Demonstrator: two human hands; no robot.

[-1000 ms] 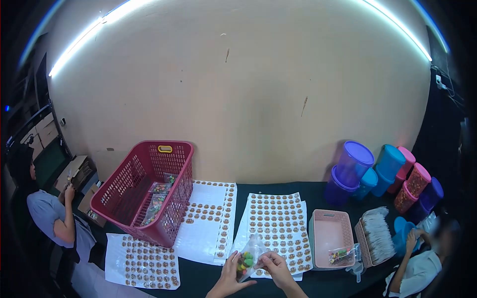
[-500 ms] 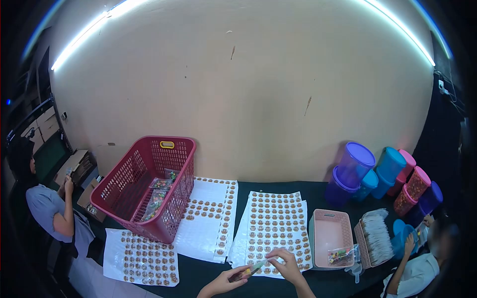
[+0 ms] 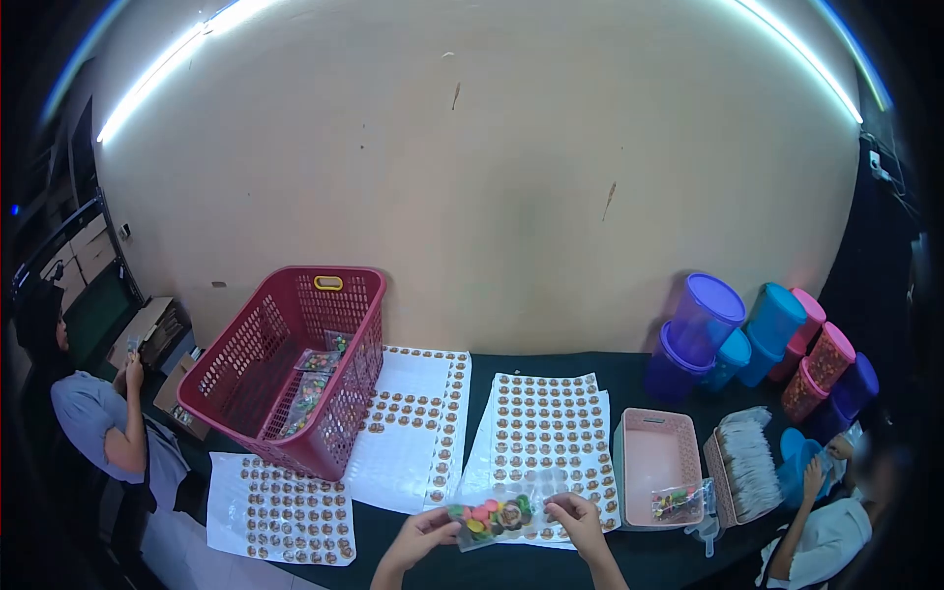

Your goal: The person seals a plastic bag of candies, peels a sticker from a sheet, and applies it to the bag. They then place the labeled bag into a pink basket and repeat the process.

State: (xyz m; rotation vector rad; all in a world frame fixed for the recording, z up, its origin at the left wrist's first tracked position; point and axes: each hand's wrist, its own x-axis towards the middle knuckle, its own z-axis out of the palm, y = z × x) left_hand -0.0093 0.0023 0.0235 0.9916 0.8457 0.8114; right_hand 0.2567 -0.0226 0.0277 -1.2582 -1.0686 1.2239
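A clear bag of colourful pieces with a round brown sticker on it is stretched between both hands at the bottom centre. My left hand pinches its left end. At the right end, the fingers of my right hand close on the clear plastic. Beneath the bag lie white sheets of round brown stickers.
A maroon basket with similar bags stands left, among more sticker sheets. To the right are a pink tray, a basket of clear packets and coloured tubs. People stand at far left and lower right.
The bag has turned from a tilted, edge-on position to a flat one facing the camera, its sticker now visible. My two hands have moved further apart.
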